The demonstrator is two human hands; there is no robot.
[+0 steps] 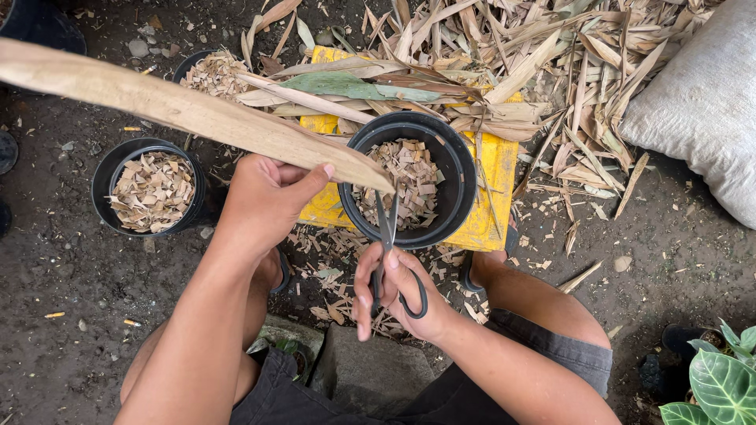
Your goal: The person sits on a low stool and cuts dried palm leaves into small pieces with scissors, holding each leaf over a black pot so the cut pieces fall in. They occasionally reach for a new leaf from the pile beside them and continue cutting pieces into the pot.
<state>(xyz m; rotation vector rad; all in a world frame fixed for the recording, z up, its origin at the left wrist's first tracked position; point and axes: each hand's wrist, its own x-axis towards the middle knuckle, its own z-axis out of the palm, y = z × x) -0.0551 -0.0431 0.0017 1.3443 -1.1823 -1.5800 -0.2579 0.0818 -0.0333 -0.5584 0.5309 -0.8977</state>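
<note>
My left hand (266, 197) grips a long dry bamboo sheath (181, 110) that stretches from the upper left down to a black pot (457, 169). The sheath's tip ends over the pot's near rim. My right hand (394, 295) holds black scissors (387, 244) by the handles, blades pointing up at the sheath's tip. The pot sits on a yellow block (492, 197) and is partly filled with cut dry leaf pieces (405, 181).
A second black pot (106, 185) full of cut pieces stands at left, a third pot (193, 63) behind it. A heap of dry leaves (535, 71) lies at the back. A grey sack (709, 110) is at right, a green plant (720, 382) at lower right.
</note>
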